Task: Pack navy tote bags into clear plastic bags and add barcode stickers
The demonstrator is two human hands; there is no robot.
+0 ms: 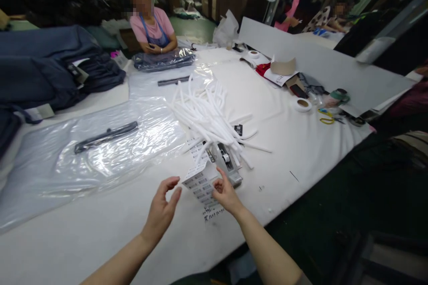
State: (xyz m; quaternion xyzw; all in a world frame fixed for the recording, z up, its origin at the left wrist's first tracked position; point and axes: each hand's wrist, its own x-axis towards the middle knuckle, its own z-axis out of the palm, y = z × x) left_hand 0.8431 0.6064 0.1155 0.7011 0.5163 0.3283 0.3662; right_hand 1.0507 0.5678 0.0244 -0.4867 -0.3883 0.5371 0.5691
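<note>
My left hand hovers over the white table, fingers apart and curved, holding nothing, just left of a strip of barcode label sheets. My right hand is at the right edge of that strip, its fingers pinched on a label. Right behind the labels stands a grey tape dispenser. A heap of white plastic strips lies beyond it.
Clear plastic bags with dark grey bars lie at left, folded dark garments beyond. A seated person in pink faces me across the table. Tape rolls, scissors and a grey board are at right.
</note>
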